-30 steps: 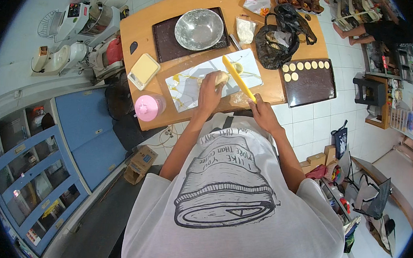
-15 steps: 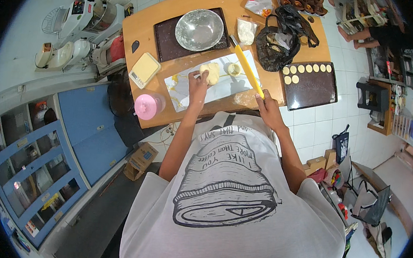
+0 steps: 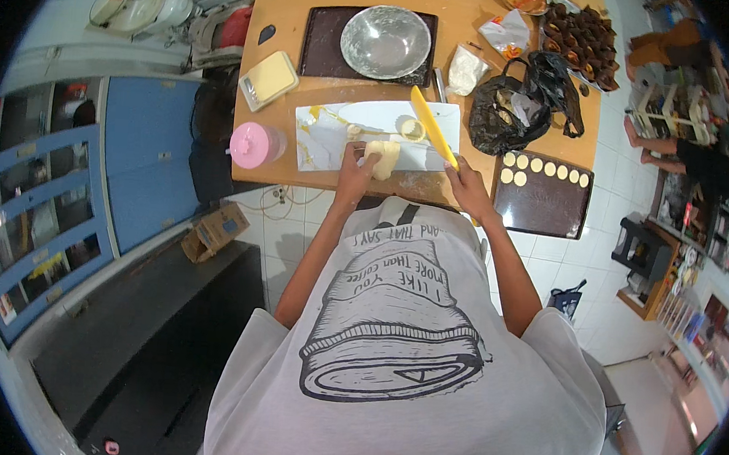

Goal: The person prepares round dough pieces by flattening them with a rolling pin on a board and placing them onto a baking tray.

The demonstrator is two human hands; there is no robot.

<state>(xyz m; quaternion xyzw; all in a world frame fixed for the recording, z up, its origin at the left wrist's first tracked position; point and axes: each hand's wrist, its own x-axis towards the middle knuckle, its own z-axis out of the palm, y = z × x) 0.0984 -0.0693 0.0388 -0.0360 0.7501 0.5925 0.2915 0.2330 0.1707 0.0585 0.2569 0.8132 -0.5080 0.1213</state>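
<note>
My left hand (image 3: 353,172) is closed on a pale lump of dough (image 3: 383,159) at the near edge of the white marble-patterned board (image 3: 320,144). My right hand (image 3: 465,182) grips a long yellow tool (image 3: 431,122) by its lower end, its upper part angled over the board’s right side. A small ring-like piece (image 3: 412,129) and a small dough bit (image 3: 353,132) lie on the board. To the right, a dark tray (image 3: 542,208) holds several pale dough rounds (image 3: 548,168).
Behind the board are a metal bowl (image 3: 384,41) on a dark tray, a flour bag (image 3: 467,70) and black bags (image 3: 512,111). A pink container (image 3: 256,146) and cream scale (image 3: 269,80) stand left. Another person’s bare legs (image 3: 649,150) show far right.
The whole view has shifted and turned slightly. My left hand has brought the dough down toward the board’s near edge; my right hand still holds the yellow tool.
</note>
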